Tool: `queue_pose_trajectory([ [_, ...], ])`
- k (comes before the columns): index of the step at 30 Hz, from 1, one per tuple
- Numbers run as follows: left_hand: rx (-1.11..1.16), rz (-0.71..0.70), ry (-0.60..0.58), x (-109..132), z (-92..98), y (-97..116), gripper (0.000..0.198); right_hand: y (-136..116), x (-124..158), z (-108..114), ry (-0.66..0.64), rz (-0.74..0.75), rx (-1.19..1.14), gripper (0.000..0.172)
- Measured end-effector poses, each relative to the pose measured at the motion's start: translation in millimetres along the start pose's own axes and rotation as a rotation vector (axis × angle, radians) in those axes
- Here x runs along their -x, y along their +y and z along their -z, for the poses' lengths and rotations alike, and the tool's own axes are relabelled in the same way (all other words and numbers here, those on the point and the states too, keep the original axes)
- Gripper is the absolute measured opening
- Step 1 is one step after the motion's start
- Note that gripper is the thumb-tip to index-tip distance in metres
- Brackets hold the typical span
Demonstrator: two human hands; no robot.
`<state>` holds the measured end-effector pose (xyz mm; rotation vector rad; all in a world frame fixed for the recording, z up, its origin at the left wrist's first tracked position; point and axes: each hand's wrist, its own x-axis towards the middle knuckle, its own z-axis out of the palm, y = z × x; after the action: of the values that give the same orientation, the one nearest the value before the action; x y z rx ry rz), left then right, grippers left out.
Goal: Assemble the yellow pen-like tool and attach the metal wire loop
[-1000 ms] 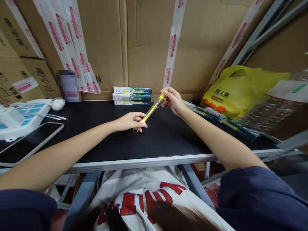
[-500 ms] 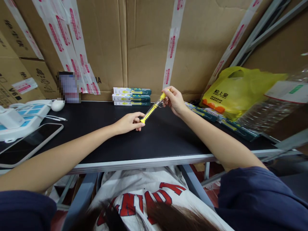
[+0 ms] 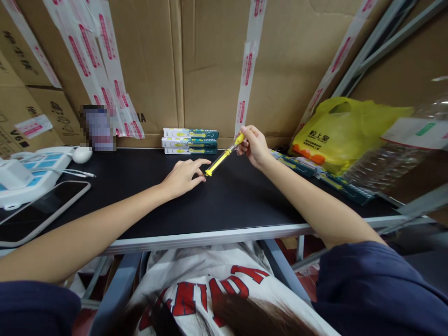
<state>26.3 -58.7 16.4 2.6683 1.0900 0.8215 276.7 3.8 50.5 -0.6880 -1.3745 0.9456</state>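
Observation:
My right hand [image 3: 255, 145] grips the upper yellow end of a clear tube with yellow parts [image 3: 220, 161], which slants down to the left above the black tabletop [image 3: 224, 210]. Close to the tube's lower yellow end is my left hand [image 3: 184, 177], its thumb and forefinger apart and nothing held between them. Behind the hands, against the cardboard, stand three stacked narrow boxes [image 3: 190, 141] in white and dark green, with yellow pictures on them.
At the right lie more narrow boxes [image 3: 345, 184], a yellow plastic bag [image 3: 339, 135] and a large clear bottle [image 3: 395, 149]. On the left are a phone [image 3: 42, 212], a white power strip [image 3: 45, 172] with cables, and an upright blurred device [image 3: 100, 128].
My left hand has let go of the tube's lower end and moved slightly left, its fingers spreading. My right hand still holds the upper end in nearly the same place.

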Motion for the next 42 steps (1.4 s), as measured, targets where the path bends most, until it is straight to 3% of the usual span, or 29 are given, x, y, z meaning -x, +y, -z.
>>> queue_pose_trajectory([
  [3, -0.051, 0.063, -0.028, 2, 1.1, 3, 0.042, 1, 0, 0, -0.027, 0.009, 0.006, 0.048],
  [9, 0.177, 0.141, -0.123, 5, -4.7, 10, 0.043, 1, -1, -1, -0.023, -0.015, 0.008, 0.047],
  [19, 0.014, 0.22, -0.135, 8, -6.0, 19, 0.034, 0, 14, -16, -0.169, -0.044, 0.044, 0.046],
  [23, -0.013, 0.211, -0.155, 8, -6.8, 19, 0.039, -1, 16, -18, -0.157, -0.024, 0.041, 0.047],
  [34, 0.01, 0.206, -0.085, 6, -5.9, 17, 0.034, -2, 6, -6, -0.104, 0.038, 0.048, 0.045],
  [42, 0.159, 0.214, -0.053, 7, -9.5, 10, 0.031, -6, 3, -3, -0.171, -0.003, 0.043, 0.041],
])
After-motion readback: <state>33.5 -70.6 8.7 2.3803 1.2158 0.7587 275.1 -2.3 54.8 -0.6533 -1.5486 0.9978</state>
